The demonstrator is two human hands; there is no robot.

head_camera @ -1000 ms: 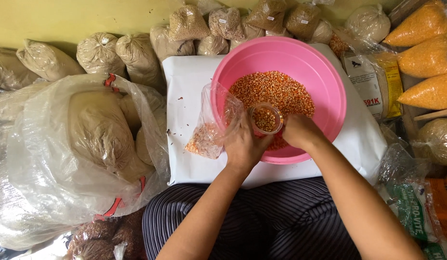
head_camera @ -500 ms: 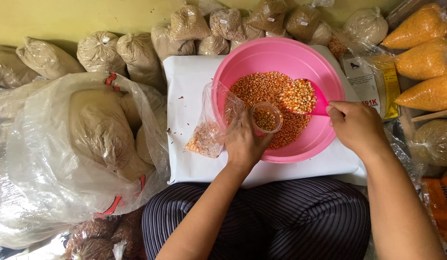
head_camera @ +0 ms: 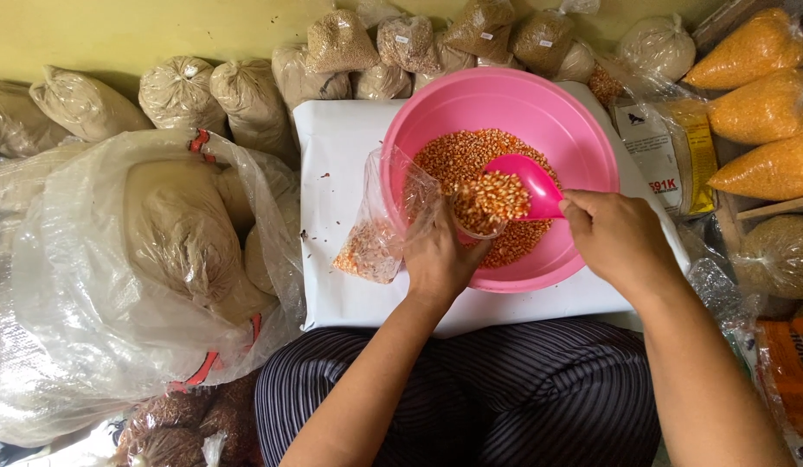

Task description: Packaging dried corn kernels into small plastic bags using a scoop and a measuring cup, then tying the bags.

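Nearest me, my left hand [head_camera: 436, 259] is curled around a small clear cup [head_camera: 481, 220] and pinches the mouth of a clear plastic bag [head_camera: 380, 233] beside it, so both stay over the rim of the pink basin [head_camera: 583, 130] and strays fall back in. My right hand [head_camera: 618, 238] is closed on the handle of a pink scoop [head_camera: 527, 183], tilted so its corn kernels [head_camera: 492, 197] hang right above the cup. Beyond, filled sacks [head_camera: 246, 99] line the wall, clear of the white bench [head_camera: 341, 138].
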